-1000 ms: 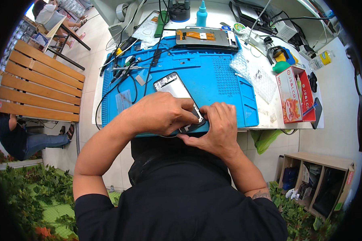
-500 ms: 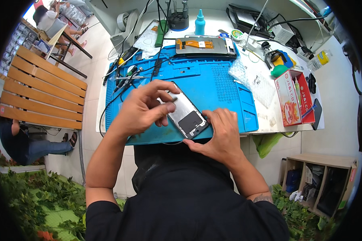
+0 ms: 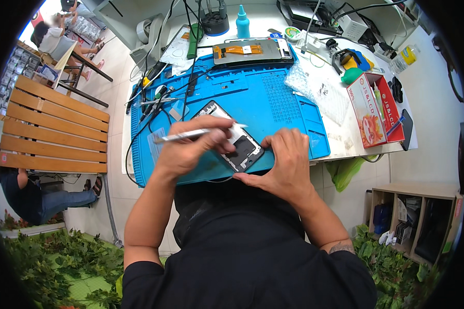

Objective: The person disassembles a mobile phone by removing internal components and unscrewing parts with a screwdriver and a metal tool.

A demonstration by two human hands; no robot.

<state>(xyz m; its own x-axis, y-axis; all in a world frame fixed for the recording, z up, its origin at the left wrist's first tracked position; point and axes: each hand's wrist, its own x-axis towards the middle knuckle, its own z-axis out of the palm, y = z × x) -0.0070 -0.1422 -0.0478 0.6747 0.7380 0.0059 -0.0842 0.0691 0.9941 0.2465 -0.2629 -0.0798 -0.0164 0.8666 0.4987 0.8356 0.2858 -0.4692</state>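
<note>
An opened phone (image 3: 238, 145), back cover off with its dark insides showing, lies tilted on the blue work mat (image 3: 273, 98) near the mat's front edge. My left hand (image 3: 191, 147) grips metal tweezers (image 3: 185, 135), held flat across the phone with the tips pointing right. My right hand (image 3: 286, 165) rests at the phone's lower right corner, thumb and fingers steadying its edge.
A second opened phone (image 3: 252, 51) lies at the mat's far edge. Cables, tools (image 3: 157, 98), a teal bottle (image 3: 242, 20), a red box (image 3: 374, 108) and bubble wrap (image 3: 317, 90) crowd the white table. A wooden bench (image 3: 51, 129) and seated people are at left.
My left hand has lifted off the phone and now holds tweezers level above it. My right hand has slid to the phone's lower right corner.
</note>
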